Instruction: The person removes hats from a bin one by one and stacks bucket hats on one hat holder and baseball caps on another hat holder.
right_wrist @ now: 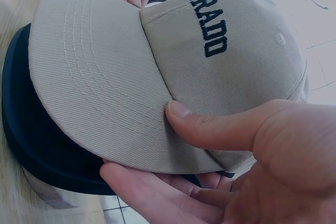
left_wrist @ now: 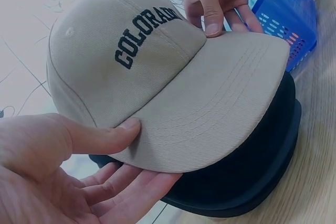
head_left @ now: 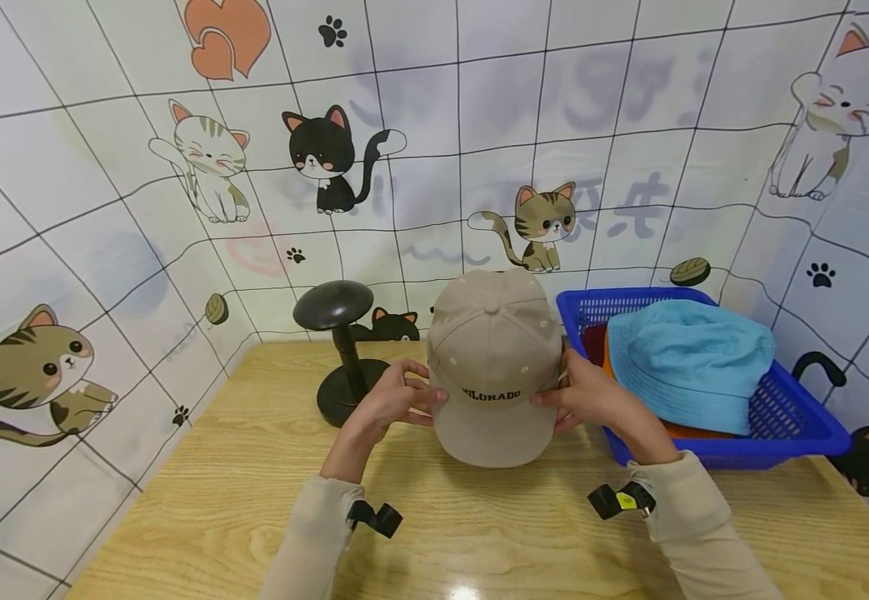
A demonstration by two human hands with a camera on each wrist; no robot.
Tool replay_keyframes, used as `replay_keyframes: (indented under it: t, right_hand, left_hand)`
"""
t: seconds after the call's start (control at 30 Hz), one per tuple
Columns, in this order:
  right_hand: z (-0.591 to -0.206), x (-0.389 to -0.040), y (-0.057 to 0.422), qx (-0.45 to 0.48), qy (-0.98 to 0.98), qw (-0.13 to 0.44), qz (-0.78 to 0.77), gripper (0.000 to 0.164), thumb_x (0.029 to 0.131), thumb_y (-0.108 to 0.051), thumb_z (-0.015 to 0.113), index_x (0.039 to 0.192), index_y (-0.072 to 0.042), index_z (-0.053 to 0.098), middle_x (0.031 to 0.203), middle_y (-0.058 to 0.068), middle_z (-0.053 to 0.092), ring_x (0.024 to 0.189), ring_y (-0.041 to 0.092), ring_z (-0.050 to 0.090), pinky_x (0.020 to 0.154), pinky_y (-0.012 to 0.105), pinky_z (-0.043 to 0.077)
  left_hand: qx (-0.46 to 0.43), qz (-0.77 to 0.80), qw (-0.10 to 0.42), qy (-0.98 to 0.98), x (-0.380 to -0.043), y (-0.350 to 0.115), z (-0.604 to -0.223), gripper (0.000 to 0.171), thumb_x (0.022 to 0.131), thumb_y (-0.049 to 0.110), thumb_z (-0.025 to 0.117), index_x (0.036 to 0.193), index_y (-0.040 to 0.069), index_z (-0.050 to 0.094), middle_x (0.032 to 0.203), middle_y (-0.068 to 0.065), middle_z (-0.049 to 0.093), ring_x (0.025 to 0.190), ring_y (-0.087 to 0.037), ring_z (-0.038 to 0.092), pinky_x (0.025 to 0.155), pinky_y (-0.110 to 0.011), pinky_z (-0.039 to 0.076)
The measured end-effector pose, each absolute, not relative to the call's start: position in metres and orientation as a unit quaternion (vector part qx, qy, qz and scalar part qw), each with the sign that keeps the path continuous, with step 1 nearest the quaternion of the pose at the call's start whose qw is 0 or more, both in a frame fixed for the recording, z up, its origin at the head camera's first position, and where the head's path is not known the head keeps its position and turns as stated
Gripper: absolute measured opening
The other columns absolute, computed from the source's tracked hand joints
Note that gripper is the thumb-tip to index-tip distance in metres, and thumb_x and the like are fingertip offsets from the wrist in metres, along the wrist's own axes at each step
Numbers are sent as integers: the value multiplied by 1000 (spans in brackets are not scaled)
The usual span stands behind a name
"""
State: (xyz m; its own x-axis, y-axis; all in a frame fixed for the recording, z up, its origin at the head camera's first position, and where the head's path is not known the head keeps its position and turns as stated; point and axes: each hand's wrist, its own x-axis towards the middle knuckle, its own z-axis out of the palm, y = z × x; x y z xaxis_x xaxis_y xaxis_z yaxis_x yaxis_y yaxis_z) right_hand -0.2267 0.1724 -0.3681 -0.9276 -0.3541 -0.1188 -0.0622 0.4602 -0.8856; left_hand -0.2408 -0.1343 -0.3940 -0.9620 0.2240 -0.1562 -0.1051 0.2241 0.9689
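While L hand (head_left: pixel 392 397) pinches beige cap (head_left: pixel 494 354) — R hand (head_left: pixel 590 392) pinches opp. brim edge, nr blue basket (head_left: pixel 741 455).

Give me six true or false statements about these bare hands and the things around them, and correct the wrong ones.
1. The bare left hand and bare right hand grip the beige fabric cap. True.
2. Its lettering is red. False: the lettering is black.
3. A black stand with a rounded top stands on the light wood-grain table. True.
4. A light-blue fabric bucket hat lies in the blue perforated plastic basket. True.
5. That stand is right of the cap in the head view. False: left.
6. The cap's brim points at the wall. False: the brim points towards the person.
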Motion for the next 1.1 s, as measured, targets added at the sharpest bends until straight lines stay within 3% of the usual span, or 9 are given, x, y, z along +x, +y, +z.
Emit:
replay_keyframes:
  t: [0.3, 0.7, 1.1]
  right_hand:
    - [-373, -232, 173, -138, 845, 132, -500, 46, 92, -4, 75, 119, 13, 42, 91, 31, 74, 67, 37, 77, 59, 44, 64]
    - [-375, -229, 172, -111, 867, 115, -472, 61, 92, -7, 77, 128, 10, 31, 118, 42, 58, 72, 40, 75, 60, 42, 64]
    - [-374, -227, 171, -103, 880, 104, -451, 63, 92, -8, 77, 130, 11, 31, 114, 39, 59, 69, 36, 75, 60, 41, 64]
  left_hand:
    - [39, 617, 133, 774, -245, -134, -398, 51, 92, 10, 78, 131, 2, 46, 118, -23, 69, 91, -26, 74, 79, -43, 66]
    - [26, 628, 133, 766, -246, -133, -403, 56, 90, 9, 80, 132, 2, 44, 118, -22, 69, 91, -28, 75, 79, -44, 65]
    - [30, 632, 132, 763, -248, -133, -408, 66, 90, 10, 80, 143, 3, 41, 123, -25, 68, 97, -32, 76, 81, -46, 65]
